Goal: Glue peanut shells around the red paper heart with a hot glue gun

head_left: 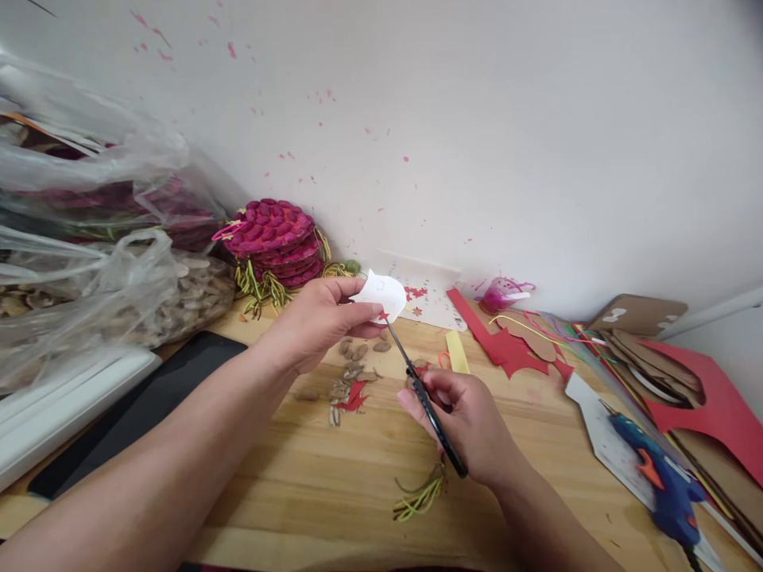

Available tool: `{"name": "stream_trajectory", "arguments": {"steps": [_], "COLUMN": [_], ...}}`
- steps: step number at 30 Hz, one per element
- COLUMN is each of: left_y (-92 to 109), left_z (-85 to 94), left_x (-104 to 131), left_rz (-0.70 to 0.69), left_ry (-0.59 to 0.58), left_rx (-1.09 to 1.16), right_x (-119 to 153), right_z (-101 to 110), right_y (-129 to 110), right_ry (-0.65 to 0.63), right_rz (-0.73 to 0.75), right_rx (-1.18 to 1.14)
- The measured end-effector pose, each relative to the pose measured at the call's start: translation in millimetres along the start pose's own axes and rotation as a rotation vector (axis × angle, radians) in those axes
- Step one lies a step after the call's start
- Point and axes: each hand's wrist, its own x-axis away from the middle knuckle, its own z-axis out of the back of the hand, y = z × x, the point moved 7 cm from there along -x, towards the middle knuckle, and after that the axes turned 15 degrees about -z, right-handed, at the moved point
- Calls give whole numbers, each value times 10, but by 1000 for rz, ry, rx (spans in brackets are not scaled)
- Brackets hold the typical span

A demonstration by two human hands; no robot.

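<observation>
My left hand (pixel 337 314) pinches a small white paper piece (pixel 387 292) with a rounded edge, held up over the table. A bit of red paper (pixel 383 315) shows at its lower edge by my thumb. My right hand (pixel 468 417) grips black-handled scissors (pixel 430 409), whose blades point up and left, with the tip at the red bit. On the table below lie brown seed shells (pixel 351 373) and a red paper scrap (pixel 354 397). Yellow-green cords (pixel 420 496) hang or lie under my right hand; which of the two I cannot tell.
Magenta shell-covered discs (pixel 277 230) are stacked at the back left, beside plastic bags (pixel 119 278) of shells. A black tablet (pixel 143 405) lies on the left. Red paper offcuts (pixel 513 349), a pink cup (pixel 501 295) and a blue glue gun (pixel 656 469) occupy the right.
</observation>
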Motion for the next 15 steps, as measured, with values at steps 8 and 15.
{"name": "stream_trajectory", "arguments": {"steps": [8, 15], "left_y": [47, 53], "left_z": [-9, 1], "left_x": [-1, 0], "left_rz": [-31, -36], "left_ry": [15, -20], "left_rx": [-34, -44], "right_x": [17, 14], "right_z": [-13, -13], "right_y": [-34, -29], "right_ry": [-44, -46], "right_rz": [-10, -27], "right_rx": [-26, -26]}}
